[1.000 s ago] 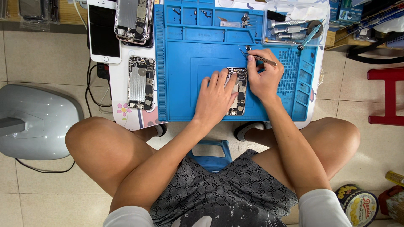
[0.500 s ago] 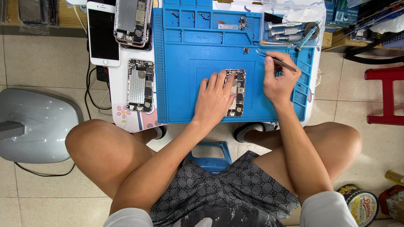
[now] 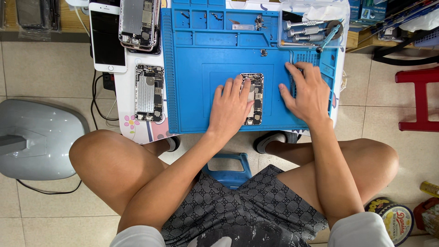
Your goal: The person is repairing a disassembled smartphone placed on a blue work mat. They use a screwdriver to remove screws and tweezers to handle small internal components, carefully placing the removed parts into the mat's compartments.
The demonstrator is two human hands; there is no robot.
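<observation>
L hand [image 3: 231, 107] lies flat, fingers spread, pinning the opened phone [image 3: 254, 98] mid blue mat [image 3: 192, 91], R hand [image 3: 308, 91] spread palm-down w/ nothing in it on the mat's right grid, so a careless sweep could prob scatter tiny loose screws there.

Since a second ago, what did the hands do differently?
The right hand moved away from the opened phone to the right side of the blue mat. It held thin tweezers before; now none show in it, and it lies flat, fingers spread on the mat's ridged part. The left hand stayed pressed on the phone, which did not move.
</observation>
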